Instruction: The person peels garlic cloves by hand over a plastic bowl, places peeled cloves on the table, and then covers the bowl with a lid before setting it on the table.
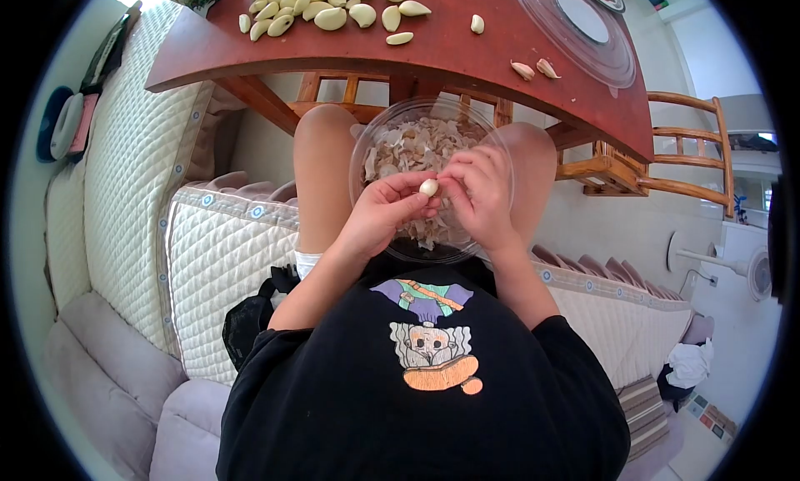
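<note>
Between the fingers of my left hand [390,210] is a pale garlic clove [428,188], pinched by thumb and forefinger. My right hand [479,194] meets it from the other side, fingertips closed together at the clove's edge; whether they grip a bit of skin is too small to tell. Both hands are above a clear plastic bowl [360,160] held between the thighs. Papery garlic skins [417,145] fill much of the bowl. On the table lies a pile of peeled garlic cloves [330,19], and two cloves with pinkish skin [522,69] lie near its front edge.
The reddish wooden table [467,52] spans the front, with a clear plastic lid [612,52] at its right. A wooden chair [687,148] stands to the right. A quilted sofa [225,273] is around me. One peeled clove [477,24] lies apart from the pile.
</note>
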Motion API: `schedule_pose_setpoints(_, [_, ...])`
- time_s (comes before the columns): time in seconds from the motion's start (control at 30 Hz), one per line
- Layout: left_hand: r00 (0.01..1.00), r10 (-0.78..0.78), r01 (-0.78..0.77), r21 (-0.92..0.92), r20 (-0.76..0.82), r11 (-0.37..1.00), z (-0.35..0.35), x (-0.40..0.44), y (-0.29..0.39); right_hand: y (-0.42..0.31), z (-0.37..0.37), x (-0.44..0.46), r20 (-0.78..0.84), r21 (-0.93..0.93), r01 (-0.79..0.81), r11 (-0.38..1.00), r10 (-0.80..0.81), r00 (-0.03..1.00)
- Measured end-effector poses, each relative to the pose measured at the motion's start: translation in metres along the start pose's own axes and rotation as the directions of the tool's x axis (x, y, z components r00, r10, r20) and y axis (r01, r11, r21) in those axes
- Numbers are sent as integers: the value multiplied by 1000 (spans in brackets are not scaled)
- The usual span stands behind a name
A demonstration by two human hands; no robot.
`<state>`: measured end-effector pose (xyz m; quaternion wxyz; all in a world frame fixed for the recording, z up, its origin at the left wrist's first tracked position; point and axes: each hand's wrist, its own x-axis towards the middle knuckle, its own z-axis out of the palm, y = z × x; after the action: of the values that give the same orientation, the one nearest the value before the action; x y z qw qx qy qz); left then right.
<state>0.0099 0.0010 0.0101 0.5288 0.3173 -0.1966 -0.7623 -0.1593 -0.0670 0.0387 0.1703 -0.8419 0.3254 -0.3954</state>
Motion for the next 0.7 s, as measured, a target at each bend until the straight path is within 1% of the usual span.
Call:
schedule_pose_setpoints(0.07, [1000, 2, -2, 26, 0, 1000, 1, 0, 1, 3, 3, -3, -29, 19, -49, 999, 49, 998])
schedule_pose_setpoints(0.17, [997, 77, -76, 82, -5, 994, 3, 1, 1, 11, 7, -8, -36, -78, -67, 995, 64, 997])
schedule_pose_setpoints(0.27, [984, 174, -163, 170, -49, 972, 2, 2, -3, 11, 2, -9, 32, -193, -40, 980, 47, 998])
schedule_pose_setpoints(0.37, [976, 209, -186, 260, -64, 947, -1, 3, -7, 5, 4, -9, 0, -129, -87, 988, 88, 996])
schedule_pose_setpoints(0.47, [963, 259, -218, 345, -78, 913, 2, 3, -6, -2, 2, -7, -10, 19, -71, 997, 71, 997])
schedule_pose_setpoints(0.57, [957, 272, -217, 374, -99, 902, 4, 3, -5, -7, -1, -3, 24, -3, 7, 1000, -7, 1000])
schedule_pose_setpoints(0.7, [948, 294, -203, 486, -119, 850, 1, 4, -10, -5, 2, -5, 30, -40, 20, 999, -19, 999])
